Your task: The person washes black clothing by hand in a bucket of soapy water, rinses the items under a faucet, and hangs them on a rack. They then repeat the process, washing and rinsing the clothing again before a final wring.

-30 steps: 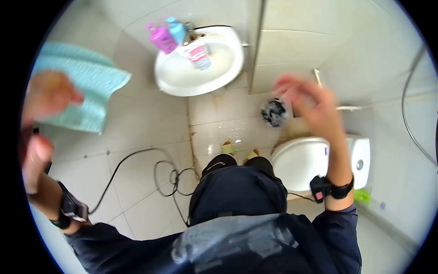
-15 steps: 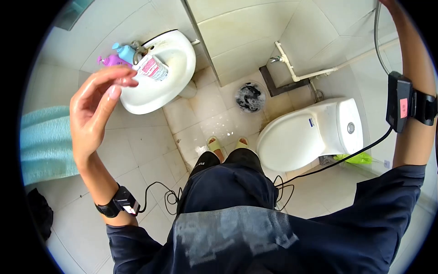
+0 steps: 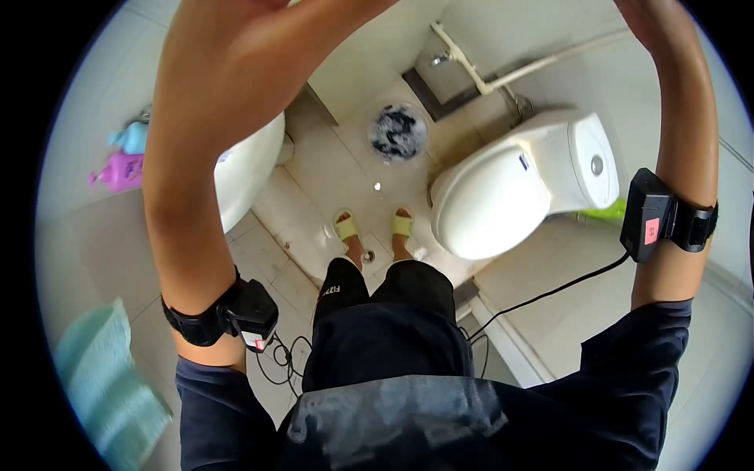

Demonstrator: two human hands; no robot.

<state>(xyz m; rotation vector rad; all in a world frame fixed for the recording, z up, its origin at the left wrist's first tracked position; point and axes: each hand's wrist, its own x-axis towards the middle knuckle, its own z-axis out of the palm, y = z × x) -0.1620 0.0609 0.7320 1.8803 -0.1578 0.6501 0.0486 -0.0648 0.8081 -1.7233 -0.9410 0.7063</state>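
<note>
My left hand [image 3: 271, 43] is raised large and close at the top, with the thumb side stretching to the right. Its fingertips pass out of the frame, so what it touches is hidden. The left forearm covers much of the white washbasin [image 3: 250, 177]. My right hand [image 3: 650, 23] is up at the top right edge, above the toilet side. The fingers there are cut off too, and nothing held can be seen. Both forearms wear black strapped boxes with cables.
A basin of dark cloth in suds [image 3: 398, 133] stands on the tiled floor beyond my slippers [image 3: 345, 225]. The closed toilet [image 3: 495, 200] is to the right. A pink pump bottle [image 3: 122, 171] and a blue bottle [image 3: 132, 138] are by the washbasin. A turquoise towel [image 3: 110, 385] hangs left.
My left hand has moved up and right, from beside the washbasin to the top edge. The view has shifted; the hose by my right arm no longer shows.
</note>
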